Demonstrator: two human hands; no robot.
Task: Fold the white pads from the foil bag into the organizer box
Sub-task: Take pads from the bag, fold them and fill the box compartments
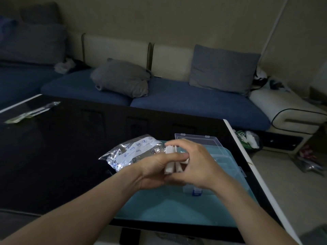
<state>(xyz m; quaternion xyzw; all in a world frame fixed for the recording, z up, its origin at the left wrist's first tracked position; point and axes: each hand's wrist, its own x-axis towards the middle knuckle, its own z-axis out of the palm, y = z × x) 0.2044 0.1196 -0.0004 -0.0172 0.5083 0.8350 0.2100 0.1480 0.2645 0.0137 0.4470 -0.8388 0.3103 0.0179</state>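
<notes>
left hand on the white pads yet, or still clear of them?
Touching. Head view: left hand thumb lies across the folded white pads, fingers curled beneath them.

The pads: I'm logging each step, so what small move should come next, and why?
Probably lower the folded white pads into the open organizer box: both the left hand and the right hand grip them just above it.

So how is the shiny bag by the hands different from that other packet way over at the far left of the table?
The foil bag is crumpled, puffed up and silver with a white printed label; the far packet lies flat and looks clear with a green edge. The foil bag is broad and sits just behind the left hand, partly on the teal mat; the far packet is long, narrow and out of reach. Both rest on the dark glossy table.
</notes>
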